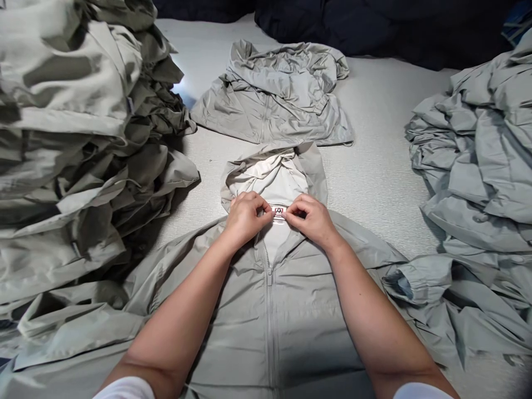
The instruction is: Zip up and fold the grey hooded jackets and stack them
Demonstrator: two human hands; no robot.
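A pale grey-green zip-front hooded jacket (270,332) lies face up and spread out in front of me, with its hood (274,172) turned toward the far side and its cream lining showing. My left hand (247,219) pinches the collar's edge just left of a small red-and-white neck label (279,213). My right hand (310,219) pinches the collar on the label's right side. The fingertips of both hands nearly meet at the label. The jacket's zipper (269,310) runs shut down the middle between my forearms.
A tall heap of similar jackets (70,138) rises at the left, and a looser heap (477,160) lies at the right. Another jacket (270,94) lies flat beyond the hood on the white textured table (374,111). Dark fabric (374,27) lines the far edge.
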